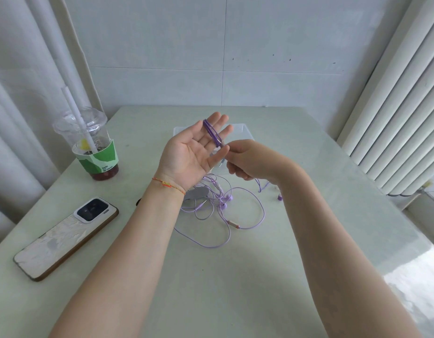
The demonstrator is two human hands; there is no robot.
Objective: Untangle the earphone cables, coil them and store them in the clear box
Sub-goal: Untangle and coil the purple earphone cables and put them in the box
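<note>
My left hand (190,148) is raised palm up above the table, fingers spread, with a dark purple earphone cable (211,131) wound in several loops around its fingers. My right hand (247,159) is beside it, pinching the cable's plug end (222,162) at the left fingertips. Under both hands a tangle of light purple earphone cables (218,206) lies on the table, with earbuds and an inline remote showing. The clear box (242,132) sits on the table behind my hands, partly hidden by them.
A plastic drink cup (91,145) with a straw and green sleeve stands at the left. A phone (67,236) lies face down at the front left. The pale table (235,276) meets a tiled wall behind. A radiator (403,123) is at the right.
</note>
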